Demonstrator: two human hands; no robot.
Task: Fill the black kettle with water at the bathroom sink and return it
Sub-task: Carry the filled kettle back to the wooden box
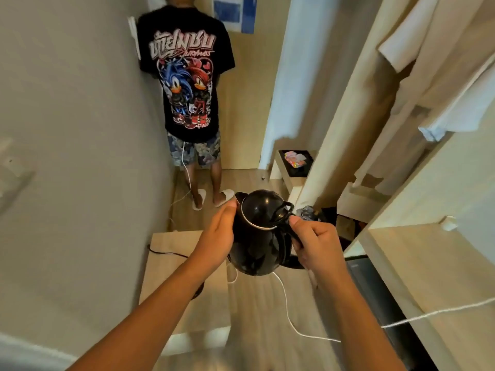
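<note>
The right hand point(316, 243) has its fingers curled tight around the handle of one black kettle point(258, 234), while the left hand point(218, 236) lies flat against the kettle's side, fingers pressed together and extended. The kettle is held in the air between both hands above a wood-look floor point(257, 317), roughly upright, lid closed, spout pointing away and to the left, handle toward the right. Beyond it one person point(187, 84) stands facing away in a black T-shirt with cartoon figures and stylised lettering I cannot read, wearing two white slippers point(199, 199), and a white cable point(288, 311) trails across the floor.
</note>
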